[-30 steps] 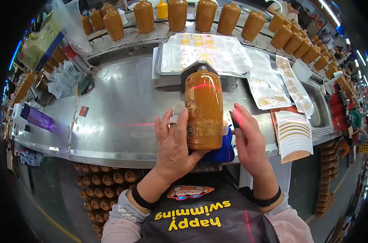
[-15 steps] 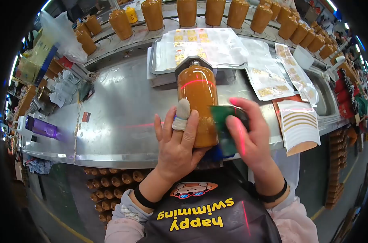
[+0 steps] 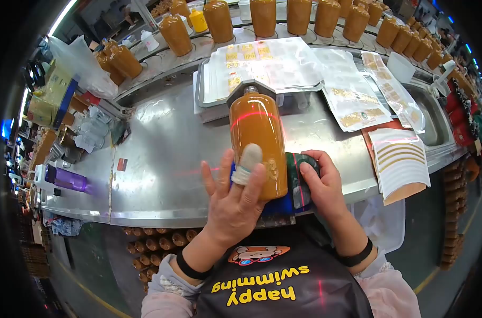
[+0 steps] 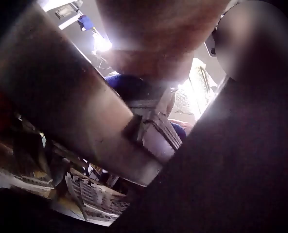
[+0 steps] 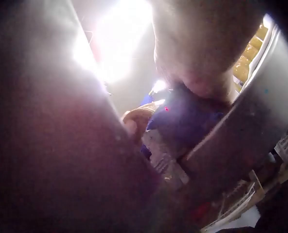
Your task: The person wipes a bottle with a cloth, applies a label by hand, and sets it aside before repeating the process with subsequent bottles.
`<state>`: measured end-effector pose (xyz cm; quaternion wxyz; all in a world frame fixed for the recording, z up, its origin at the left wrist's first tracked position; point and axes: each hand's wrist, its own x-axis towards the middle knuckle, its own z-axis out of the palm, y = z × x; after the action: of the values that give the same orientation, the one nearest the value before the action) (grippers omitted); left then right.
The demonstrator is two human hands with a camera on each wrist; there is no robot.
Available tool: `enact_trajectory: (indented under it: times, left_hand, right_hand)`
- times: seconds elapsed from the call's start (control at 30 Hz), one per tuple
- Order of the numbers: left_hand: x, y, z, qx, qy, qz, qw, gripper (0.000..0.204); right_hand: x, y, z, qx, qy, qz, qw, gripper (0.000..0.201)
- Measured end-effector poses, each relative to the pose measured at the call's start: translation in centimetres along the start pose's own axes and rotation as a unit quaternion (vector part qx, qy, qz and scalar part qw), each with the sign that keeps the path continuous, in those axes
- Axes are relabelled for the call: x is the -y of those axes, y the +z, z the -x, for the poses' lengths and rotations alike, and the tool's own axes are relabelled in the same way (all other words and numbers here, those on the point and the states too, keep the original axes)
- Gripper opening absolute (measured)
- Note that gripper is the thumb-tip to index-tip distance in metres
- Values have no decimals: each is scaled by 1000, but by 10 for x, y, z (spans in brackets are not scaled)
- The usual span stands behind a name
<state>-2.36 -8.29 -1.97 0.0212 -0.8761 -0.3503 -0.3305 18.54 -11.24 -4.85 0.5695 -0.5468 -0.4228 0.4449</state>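
While our spread left hand (image 3: 231, 212) steadies the central bottle (image 3: 255, 130), our right hand (image 3: 327, 188) pinches a green sheet (image 3: 295, 177); the next move likely needs steadiness.

Black apron (image 3: 331, 273) reads "happy swimming" in yellow, upside down in the head view lol. Other print's too small to read.

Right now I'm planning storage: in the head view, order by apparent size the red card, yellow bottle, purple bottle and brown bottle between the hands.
1. Brown bottle
2. Purple bottle
3. Yellow bottle
4. Red card
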Motion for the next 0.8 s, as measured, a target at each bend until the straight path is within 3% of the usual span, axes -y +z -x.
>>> enact_trajectory:
  times: [0.2,0.3,0.33,0.37,0.4,0.47,0.5,0.6,0.7,0.73,0.8]
  left_hand:
    - [-13,-15,-22,93,126,-128,979,52]
    - [-14,-12,-26,100,154,-99,978,54]
    - [-11,-11,-25,94,156,-80,980,57]
    - [-8,-9,-22,87,159,-62,982,60]
    - [-5,-7,-18,52,95,-12,994,65]
    - [2,-1,-4,-16,-33,87,996,75]
    - [9,1,3,-15,-45,91,995,81]
    - [18,5,14,-30,-69,103,992,90]
    - [18,-2,9,-17,-49,78,996,90]
    - [18,-6,7,-9,-44,70,997,90]
    - [17,-12,3,4,-38,55,998,91]
  right_hand:
    - [1,3,-1,-18,-10,-39,999,25]
    - [11,-7,-3,-15,-40,61,997,27]
    - [22,-7,-5,-34,-85,124,988,27]
    - [34,-6,-7,-52,-130,186,972,28]
    - [41,0,-10,-80,-211,213,951,28]
    - [62,0,-11,32,-391,333,857,27]
    - [72,1,-11,86,-473,384,788,28]
    - [91,3,-7,305,-372,224,847,28]
    - [72,5,-35,89,-343,250,901,33]
    - [72,4,-40,14,-458,389,799,33]
    - [85,7,-16,184,-437,305,826,28]
